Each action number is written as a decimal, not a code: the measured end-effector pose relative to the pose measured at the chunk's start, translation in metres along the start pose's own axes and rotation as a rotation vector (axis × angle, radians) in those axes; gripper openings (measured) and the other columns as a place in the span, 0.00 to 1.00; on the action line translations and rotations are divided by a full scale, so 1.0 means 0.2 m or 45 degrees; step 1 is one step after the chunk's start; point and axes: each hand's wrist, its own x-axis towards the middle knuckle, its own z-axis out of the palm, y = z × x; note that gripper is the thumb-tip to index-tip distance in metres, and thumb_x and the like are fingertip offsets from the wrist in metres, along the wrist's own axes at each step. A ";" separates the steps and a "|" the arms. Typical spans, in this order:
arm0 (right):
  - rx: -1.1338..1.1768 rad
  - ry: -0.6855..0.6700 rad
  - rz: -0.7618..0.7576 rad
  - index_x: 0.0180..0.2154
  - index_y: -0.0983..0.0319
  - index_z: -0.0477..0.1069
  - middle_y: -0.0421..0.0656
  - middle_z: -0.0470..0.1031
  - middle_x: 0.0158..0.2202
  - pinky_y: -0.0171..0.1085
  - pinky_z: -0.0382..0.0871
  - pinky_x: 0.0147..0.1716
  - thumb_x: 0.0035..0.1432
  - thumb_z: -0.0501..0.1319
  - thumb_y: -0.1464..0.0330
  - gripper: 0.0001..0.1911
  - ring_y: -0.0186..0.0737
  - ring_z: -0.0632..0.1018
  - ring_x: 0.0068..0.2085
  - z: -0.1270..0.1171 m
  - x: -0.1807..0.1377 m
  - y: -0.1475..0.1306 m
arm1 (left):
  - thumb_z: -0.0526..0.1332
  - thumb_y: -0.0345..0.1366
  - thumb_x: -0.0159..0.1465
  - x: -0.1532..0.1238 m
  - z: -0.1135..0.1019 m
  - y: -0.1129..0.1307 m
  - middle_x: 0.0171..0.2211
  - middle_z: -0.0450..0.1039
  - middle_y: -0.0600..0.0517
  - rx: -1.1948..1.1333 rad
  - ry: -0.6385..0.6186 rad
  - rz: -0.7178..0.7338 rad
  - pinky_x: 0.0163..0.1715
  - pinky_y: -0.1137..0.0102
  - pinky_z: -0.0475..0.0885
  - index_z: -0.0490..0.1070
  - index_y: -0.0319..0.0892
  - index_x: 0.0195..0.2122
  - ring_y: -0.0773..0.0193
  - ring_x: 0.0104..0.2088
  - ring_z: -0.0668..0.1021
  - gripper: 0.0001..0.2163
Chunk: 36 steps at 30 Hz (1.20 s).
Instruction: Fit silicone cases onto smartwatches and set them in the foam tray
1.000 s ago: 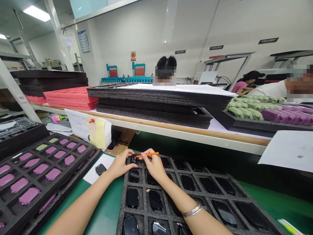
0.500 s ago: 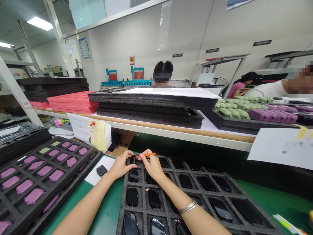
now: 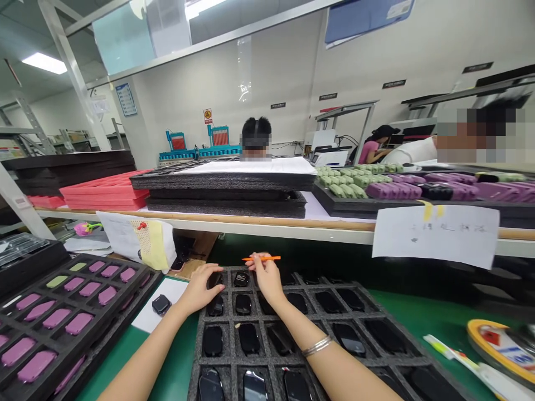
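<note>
A black foam tray [image 3: 228, 327] of square pockets lies before me, with black watch bodies in many of them. At its far left corner, my left hand [image 3: 201, 288] curls thumb and fingers around a black watch body [image 3: 215, 279], partly hidden by the fingers. Just to the right, a watch body with small white print [image 3: 241, 278] shows in its pocket. My right hand [image 3: 266, 274] is above the tray's far edge, pinching an orange pen-like stick [image 3: 272, 258] that points left, apart from the watches.
On the left, another foam tray [image 3: 42, 303] holds purple and green cases. A lone black watch body [image 3: 161, 304] lies on white paper [image 3: 142, 322]. A tape roll [image 3: 504, 351] sits at right. A shelf edge [image 3: 267, 224] crosses ahead, with co-workers beyond.
My right hand has drawn the orange stick away from the left-hand watch, up and to the right. My left hand stays at the same corner pocket. The view has swung right.
</note>
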 end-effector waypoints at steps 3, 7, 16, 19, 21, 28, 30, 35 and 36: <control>0.045 0.096 0.091 0.49 0.64 0.72 0.44 0.77 0.44 0.42 0.78 0.38 0.68 0.60 0.61 0.14 0.38 0.79 0.39 -0.05 0.03 0.05 | 0.62 0.40 0.67 0.08 0.06 0.10 0.54 0.74 0.47 0.036 -0.079 0.125 0.59 0.52 0.64 0.75 0.49 0.50 0.51 0.57 0.73 0.12; 0.071 0.086 0.142 0.48 0.64 0.72 0.44 0.77 0.43 0.40 0.78 0.36 0.68 0.60 0.61 0.14 0.37 0.79 0.37 -0.06 0.02 0.08 | 0.63 0.46 0.65 0.16 0.12 0.19 0.47 0.76 0.50 0.090 -0.178 0.251 0.56 0.55 0.65 0.78 0.51 0.43 0.51 0.53 0.74 0.10; 0.057 -0.037 0.124 0.46 0.64 0.72 0.42 0.77 0.40 0.38 0.77 0.34 0.68 0.60 0.61 0.13 0.35 0.79 0.34 -0.02 -0.02 0.05 | 0.64 0.44 0.65 0.13 0.08 0.14 0.46 0.78 0.50 0.071 -0.137 0.243 0.53 0.59 0.67 0.74 0.49 0.45 0.53 0.50 0.76 0.10; 0.071 -0.097 0.127 0.47 0.64 0.72 0.43 0.77 0.41 0.39 0.78 0.35 0.68 0.60 0.61 0.13 0.36 0.79 0.35 -0.01 -0.03 0.04 | 0.66 0.41 0.64 0.13 0.09 0.13 0.45 0.79 0.51 0.030 -0.124 0.216 0.53 0.60 0.69 0.74 0.48 0.43 0.53 0.50 0.77 0.08; 0.076 -0.124 0.134 0.48 0.64 0.72 0.43 0.77 0.42 0.39 0.78 0.35 0.68 0.60 0.61 0.14 0.36 0.79 0.36 -0.01 -0.03 0.04 | 0.66 0.41 0.63 0.13 0.10 0.13 0.45 0.79 0.51 0.001 -0.108 0.186 0.53 0.60 0.70 0.73 0.48 0.43 0.53 0.50 0.78 0.09; 0.064 -0.191 0.105 0.48 0.64 0.72 0.43 0.77 0.42 0.40 0.78 0.36 0.68 0.60 0.61 0.13 0.37 0.79 0.36 -0.01 -0.03 0.05 | 0.70 0.41 0.59 0.12 0.12 0.10 0.50 0.77 0.48 -0.090 -0.050 0.063 0.53 0.58 0.73 0.65 0.48 0.51 0.53 0.52 0.79 0.21; 0.055 -0.204 0.091 0.48 0.64 0.72 0.43 0.77 0.42 0.40 0.78 0.36 0.68 0.60 0.61 0.13 0.37 0.79 0.36 -0.01 -0.03 0.05 | 0.70 0.41 0.59 0.12 0.13 0.10 0.50 0.77 0.48 -0.102 -0.050 0.055 0.53 0.57 0.73 0.65 0.48 0.51 0.52 0.52 0.79 0.22; 0.021 -0.222 0.059 0.48 0.64 0.72 0.43 0.77 0.42 0.41 0.78 0.37 0.68 0.60 0.61 0.14 0.37 0.79 0.37 -0.02 -0.04 0.04 | 0.70 0.42 0.59 0.12 0.13 0.10 0.49 0.77 0.48 -0.098 -0.045 0.058 0.53 0.57 0.72 0.66 0.48 0.51 0.52 0.52 0.79 0.22; 0.013 -0.222 0.052 0.48 0.64 0.72 0.43 0.77 0.42 0.41 0.78 0.37 0.68 0.60 0.61 0.14 0.37 0.79 0.37 -0.02 -0.04 0.03 | 0.70 0.42 0.59 0.12 0.13 0.10 0.48 0.77 0.48 -0.091 -0.042 0.061 0.53 0.58 0.73 0.67 0.47 0.51 0.52 0.51 0.79 0.21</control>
